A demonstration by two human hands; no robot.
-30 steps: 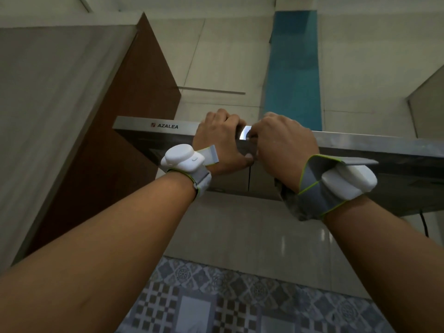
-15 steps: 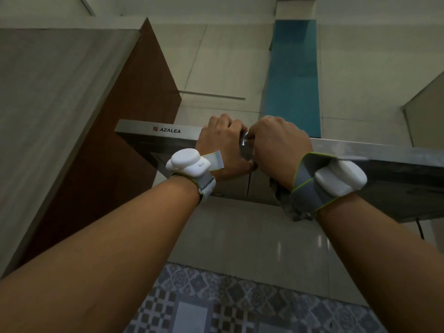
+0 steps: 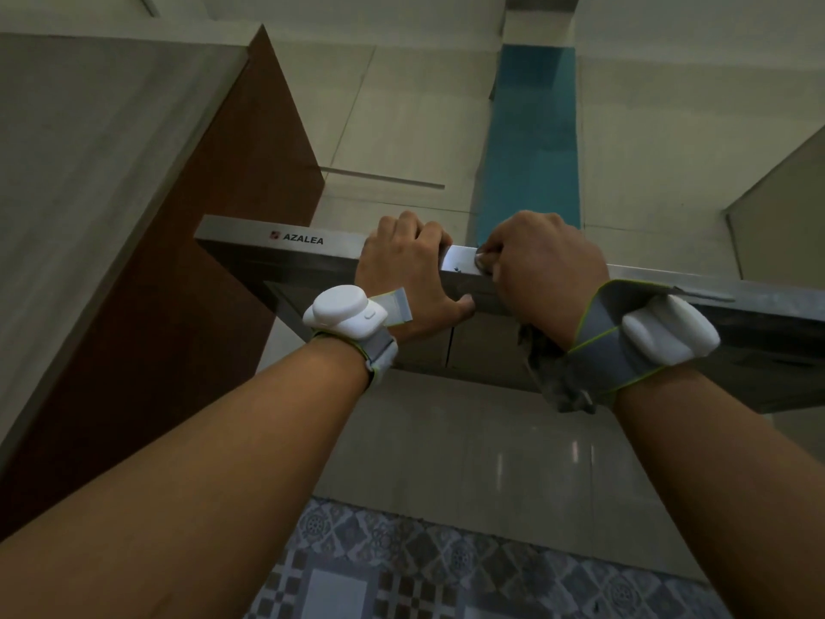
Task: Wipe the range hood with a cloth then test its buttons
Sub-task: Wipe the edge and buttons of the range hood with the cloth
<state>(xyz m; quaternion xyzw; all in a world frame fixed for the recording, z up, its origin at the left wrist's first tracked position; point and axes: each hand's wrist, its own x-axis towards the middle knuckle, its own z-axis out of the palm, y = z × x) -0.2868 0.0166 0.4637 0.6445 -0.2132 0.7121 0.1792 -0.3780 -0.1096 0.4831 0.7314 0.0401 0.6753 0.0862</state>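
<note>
Though half-hidden, cloth (image 3: 548,375) under right hand (image 3: 549,270)

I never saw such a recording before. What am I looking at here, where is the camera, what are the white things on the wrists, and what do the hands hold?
No machine here: a person works with bare hands. All pictures come from one wide camera on the person's head, looking up along both arms. The white boxes are devices strapped on the wrists; their purpose is not visible. The steel edge marked AZALEA is the range hood, beside a brown cabinet. The left hand grips its front edge, fingers on top, thumb beneath. The right hand curls its fingers at the same edge, and a grey cloth hangs from under its palm, so it seems to hold it.
</note>
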